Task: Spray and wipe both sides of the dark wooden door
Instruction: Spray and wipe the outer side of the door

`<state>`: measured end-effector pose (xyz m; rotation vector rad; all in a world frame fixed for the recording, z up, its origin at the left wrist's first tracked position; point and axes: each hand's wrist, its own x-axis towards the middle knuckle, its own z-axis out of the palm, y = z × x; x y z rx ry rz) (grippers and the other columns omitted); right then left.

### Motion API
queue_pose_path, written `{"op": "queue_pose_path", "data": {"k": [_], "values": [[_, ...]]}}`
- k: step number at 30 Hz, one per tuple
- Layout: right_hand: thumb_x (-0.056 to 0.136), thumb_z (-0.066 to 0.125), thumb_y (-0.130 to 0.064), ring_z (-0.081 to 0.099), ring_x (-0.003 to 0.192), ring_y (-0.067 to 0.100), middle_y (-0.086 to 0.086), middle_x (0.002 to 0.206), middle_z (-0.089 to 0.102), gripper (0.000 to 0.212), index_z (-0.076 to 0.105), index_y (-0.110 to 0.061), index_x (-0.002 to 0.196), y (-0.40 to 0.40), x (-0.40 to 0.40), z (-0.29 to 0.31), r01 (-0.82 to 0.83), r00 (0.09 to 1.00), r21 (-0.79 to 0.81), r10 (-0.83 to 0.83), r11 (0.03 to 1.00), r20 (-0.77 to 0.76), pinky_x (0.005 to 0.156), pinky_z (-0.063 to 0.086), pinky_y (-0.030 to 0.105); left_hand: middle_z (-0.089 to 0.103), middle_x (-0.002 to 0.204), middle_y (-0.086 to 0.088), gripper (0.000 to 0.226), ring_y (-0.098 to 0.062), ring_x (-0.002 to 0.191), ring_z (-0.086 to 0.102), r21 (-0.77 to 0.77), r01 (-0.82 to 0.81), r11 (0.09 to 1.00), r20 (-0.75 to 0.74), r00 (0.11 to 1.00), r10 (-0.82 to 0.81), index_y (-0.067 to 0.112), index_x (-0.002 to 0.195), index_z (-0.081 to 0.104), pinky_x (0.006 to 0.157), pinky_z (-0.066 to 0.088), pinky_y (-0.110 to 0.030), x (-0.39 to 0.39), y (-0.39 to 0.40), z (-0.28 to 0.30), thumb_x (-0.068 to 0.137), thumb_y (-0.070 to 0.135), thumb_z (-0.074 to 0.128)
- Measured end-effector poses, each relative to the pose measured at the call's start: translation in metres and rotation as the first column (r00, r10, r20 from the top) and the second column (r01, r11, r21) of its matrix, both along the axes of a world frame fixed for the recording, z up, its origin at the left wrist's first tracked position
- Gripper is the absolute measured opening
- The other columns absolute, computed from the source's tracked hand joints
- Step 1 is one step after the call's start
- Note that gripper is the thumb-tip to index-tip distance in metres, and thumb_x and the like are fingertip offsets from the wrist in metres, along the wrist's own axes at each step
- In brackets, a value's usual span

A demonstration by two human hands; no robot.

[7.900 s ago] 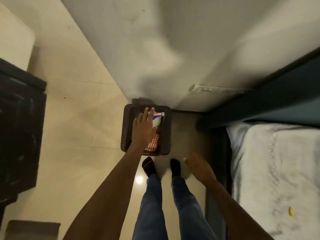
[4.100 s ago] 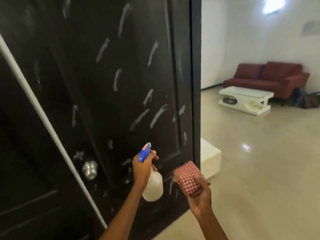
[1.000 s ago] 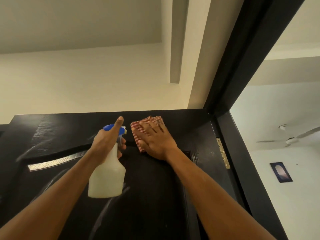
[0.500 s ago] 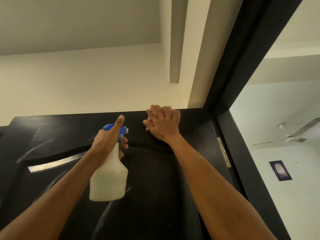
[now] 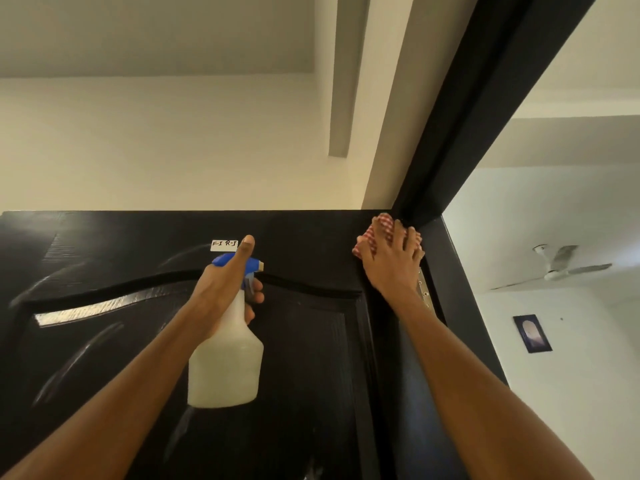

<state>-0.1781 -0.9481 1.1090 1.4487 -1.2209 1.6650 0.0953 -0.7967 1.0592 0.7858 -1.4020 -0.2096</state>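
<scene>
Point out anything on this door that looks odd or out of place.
A small white label with handwritten letters is stuck near the top of the dark door. Pale streaks curve across the panel, looking like unwiped spray. Nothing looks damaged.

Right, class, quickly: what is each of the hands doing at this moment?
Left hand: grips the spray bottle.
Right hand: open, fingers flat, pressing the checked cloth on the door.

Soft even light, wide-angle edge distortion

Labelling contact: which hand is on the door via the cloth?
The right hand: it presses the red checked cloth against the door's top corner. The left hand grips the spray bottle.
</scene>
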Motion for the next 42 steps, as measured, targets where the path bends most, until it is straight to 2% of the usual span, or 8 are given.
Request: {"op": "queue_pose_path", "data": {"k": [9,16,19,24,29,33,39,42], "values": [[0.097,0.017,-0.073,0.003,0.154,0.031,0.002,0.168,0.004,0.069,-0.003,-0.045,0.157,-0.002,0.010,-0.124,0.069,0.847,-0.104,-0.114,0.992,-0.520,0.120,0.008,0.066,0.068,0.082,-0.018,0.075,-0.016,0.046,0.061,0.052,-0.018,0.999,-0.011,1.000,0.018,0.002,0.098,0.065,0.043,0.051,-0.027,0.008,0.005,-0.036,0.088,0.073,0.042],[0.102,0.019,-0.060,-0.002,0.153,0.039,0.011,0.167,0.003,0.066,0.004,-0.030,0.159,0.012,0.072,-0.055,-0.077,0.978,0.020,0.072,0.997,0.197,0.119,-0.003,0.065,0.067,0.080,-0.015,0.069,-0.024,0.060,0.063,-0.056,-0.058,0.997,-0.038,0.998,0.056,0.008,0.110,0.064,0.043,0.051,-0.028,0.035,0.030,-0.030,0.089,0.070,0.044],[0.103,0.023,-0.057,0.002,0.154,0.035,0.005,0.168,0.007,0.060,0.011,-0.035,0.157,0.024,0.142,-0.045,-0.127,0.978,-0.042,0.118,0.991,-0.170,0.120,-0.001,0.064,0.067,0.080,-0.014,0.066,-0.023,0.063,0.064,-0.087,-0.142,0.986,-0.050,0.989,0.138,0.006,0.111,0.064,0.045,0.051,-0.029,0.065,0.037,-0.032,0.093,0.066,0.042],[0.102,0.026,-0.059,0.007,0.154,0.025,-0.001,0.167,0.013,0.059,0.016,-0.039,0.157,0.044,0.209,-0.068,-0.131,0.617,-0.096,0.005,0.987,-0.787,0.122,-0.002,0.053,0.070,0.086,-0.020,0.073,-0.032,0.074,0.066,-0.117,-0.249,0.961,-0.077,0.967,0.242,0.007,0.106,0.066,0.073,0.055,-0.043,0.112,0.035,-0.039,0.088,0.073,0.041],[0.102,0.023,-0.057,0.003,0.154,0.034,0.007,0.168,0.007,0.066,0.007,-0.031,0.160,0.022,0.159,-0.074,0.004,0.976,-0.087,-0.023,0.996,-0.217,0.121,0.002,0.060,0.070,0.087,-0.022,0.076,-0.029,0.066,0.065,-0.124,-0.263,0.957,-0.087,0.963,0.253,0.002,0.104,0.065,0.058,0.053,-0.033,0.147,0.034,-0.036,0.089,0.072,0.042],[0.104,0.023,-0.055,-0.004,0.153,0.039,0.013,0.168,0.001,0.066,0.002,-0.026,0.160,0.026,0.164,-0.074,-0.034,0.968,0.034,0.025,0.999,0.251,0.118,0.000,0.067,0.070,0.081,-0.015,0.084,-0.026,0.067,0.067,-0.134,-0.291,0.947,-0.088,0.956,0.282,0.003,0.101,0.068,0.068,0.059,-0.038,0.182,0.045,-0.022,0.083,0.081,0.043],[0.099,0.004,-0.057,-0.006,0.155,0.029,0.003,0.169,0.001,0.065,0.004,-0.034,0.159,0.047,0.265,-0.057,-0.095,0.965,-0.026,0.086,0.995,-0.247,0.122,-0.005,0.058,0.063,0.073,-0.015,0.074,-0.019,0.054,0.060,-0.121,-0.260,0.958,-0.098,0.964,0.249,0.004,0.088,0.061,0.054,0.052,-0.029,0.241,0.062,-0.001,0.089,0.075,0.042],[0.095,-0.002,-0.060,-0.005,0.155,0.028,0.002,0.169,0.003,0.069,0.005,-0.035,0.159,0.052,0.300,-0.058,-0.088,0.962,-0.039,0.075,0.995,-0.263,0.122,-0.008,0.055,0.064,0.076,-0.014,0.074,-0.017,0.055,0.061,-0.089,-0.171,0.981,-0.105,0.981,0.161,0.004,0.096,0.060,0.047,0.052,-0.026,0.265,0.063,0.005,0.088,0.075,0.043]]}}
